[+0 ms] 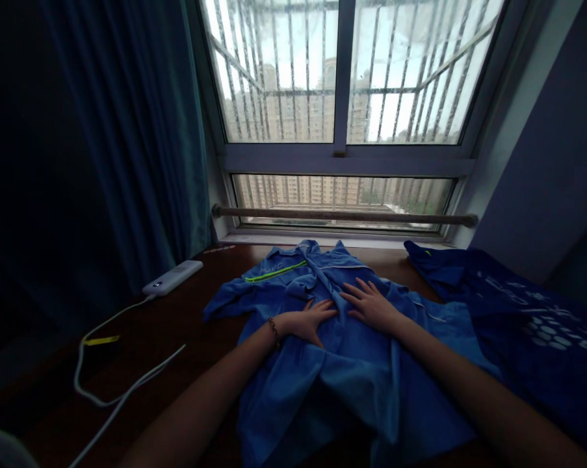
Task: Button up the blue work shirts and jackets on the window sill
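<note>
A blue jacket (283,364) with a collar and a bright green chest stripe lies spread on the dark wooden surface, its collar towards the window. My left hand (313,320), with a bracelet at the wrist, rests on the middle of the jacket, fingers spread. Close by on the right, my right hand (370,304) lies flat on the cloth with its fingers apart. Neither hand grips the fabric. Folds and wrinkles run across the front, and the lower part hangs in loose waves towards me.
A darker blue printed garment (527,312) lies at the right, beside the jacket. On the left are a white power bank (172,277), its white cable (81,364) and a small yellow strip (102,340). Behind stand a curtain (142,149) and a window with a rail (342,216).
</note>
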{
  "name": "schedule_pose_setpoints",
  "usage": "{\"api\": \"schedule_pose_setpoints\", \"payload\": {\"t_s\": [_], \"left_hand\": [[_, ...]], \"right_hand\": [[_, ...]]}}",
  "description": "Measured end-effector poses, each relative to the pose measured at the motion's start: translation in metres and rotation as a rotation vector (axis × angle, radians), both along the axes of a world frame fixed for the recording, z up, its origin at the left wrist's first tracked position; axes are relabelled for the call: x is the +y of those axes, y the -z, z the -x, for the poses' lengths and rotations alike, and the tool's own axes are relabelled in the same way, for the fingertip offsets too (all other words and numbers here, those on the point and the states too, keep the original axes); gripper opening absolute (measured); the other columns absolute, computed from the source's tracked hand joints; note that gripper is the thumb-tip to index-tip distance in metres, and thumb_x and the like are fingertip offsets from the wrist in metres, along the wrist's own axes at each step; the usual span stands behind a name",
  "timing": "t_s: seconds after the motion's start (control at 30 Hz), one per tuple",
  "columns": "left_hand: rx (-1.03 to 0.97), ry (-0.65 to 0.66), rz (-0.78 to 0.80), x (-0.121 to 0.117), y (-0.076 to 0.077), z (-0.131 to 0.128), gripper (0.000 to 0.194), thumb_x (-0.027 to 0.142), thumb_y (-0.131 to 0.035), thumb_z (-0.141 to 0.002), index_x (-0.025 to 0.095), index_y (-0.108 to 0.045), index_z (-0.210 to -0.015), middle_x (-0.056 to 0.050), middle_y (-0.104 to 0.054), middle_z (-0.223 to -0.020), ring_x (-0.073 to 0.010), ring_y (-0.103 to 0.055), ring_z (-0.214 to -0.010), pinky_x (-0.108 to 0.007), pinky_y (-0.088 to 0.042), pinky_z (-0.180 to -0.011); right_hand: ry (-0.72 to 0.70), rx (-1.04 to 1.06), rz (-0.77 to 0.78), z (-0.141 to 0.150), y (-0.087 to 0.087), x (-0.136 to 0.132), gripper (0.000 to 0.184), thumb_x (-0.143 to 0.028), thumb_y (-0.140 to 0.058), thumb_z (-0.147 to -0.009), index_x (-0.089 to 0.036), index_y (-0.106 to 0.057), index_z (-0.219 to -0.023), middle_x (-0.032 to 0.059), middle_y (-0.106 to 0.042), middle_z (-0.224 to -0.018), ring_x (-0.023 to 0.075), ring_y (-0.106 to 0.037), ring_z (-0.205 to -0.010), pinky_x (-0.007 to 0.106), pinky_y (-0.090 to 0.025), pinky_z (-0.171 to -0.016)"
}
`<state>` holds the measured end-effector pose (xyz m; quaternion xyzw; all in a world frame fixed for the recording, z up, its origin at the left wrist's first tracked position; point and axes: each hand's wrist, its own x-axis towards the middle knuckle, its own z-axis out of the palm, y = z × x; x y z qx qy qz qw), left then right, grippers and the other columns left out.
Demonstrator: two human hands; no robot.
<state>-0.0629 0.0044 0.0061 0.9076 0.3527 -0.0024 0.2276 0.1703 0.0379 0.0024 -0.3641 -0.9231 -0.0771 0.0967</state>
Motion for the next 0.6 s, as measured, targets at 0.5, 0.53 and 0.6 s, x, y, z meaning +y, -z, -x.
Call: {"api": "schedule_pose_setpoints", "payload": {"t_s": [0.5,0.53,0.6], "left_hand": [[0.206,-0.577,-0.596,-0.012,-0.043,0.003,0.041,0.012,-0.046,-0.078,0.016,-0.045,-0.118,-0.015,-0.041,-0.128,-0.0267,-0.034,-0.121,-0.046,-0.027,-0.097],[0.236,-0.565,-0.596,-0.023,-0.05,-0.008,0.034,0.008,-0.041,-0.078,0.013,-0.051,-0.11,-0.016,-0.049,-0.119,-0.0264,-0.043,-0.112,-0.044,-0.034,-0.092],[0.317,-0.477,-0.469,-0.051,-0.06,-0.03,0.026,0.004,-0.041,-0.075,0.011,-0.06,-0.09,-0.015,-0.061,-0.095,-0.0247,-0.057,-0.088,-0.038,-0.045,-0.075]], "right_hand": [[0.911,0.141,0.3,-0.027,-0.013,0.095,0.05,-0.04,-0.021,-0.088,-0.011,-0.042,-0.122,0.0215,-0.033,-0.129,0.0372,-0.036,-0.112,0.061,-0.027,-0.083],[0.873,0.139,0.282,-0.029,-0.018,0.09,0.047,-0.038,-0.023,-0.088,-0.012,-0.044,-0.12,0.0202,-0.034,-0.129,0.035,-0.038,-0.112,0.057,-0.029,-0.084],[0.773,0.131,0.246,-0.038,-0.029,0.075,0.041,-0.033,-0.026,-0.088,-0.013,-0.045,-0.119,0.0177,-0.037,-0.127,0.0295,-0.04,-0.112,0.047,-0.031,-0.088]]}}
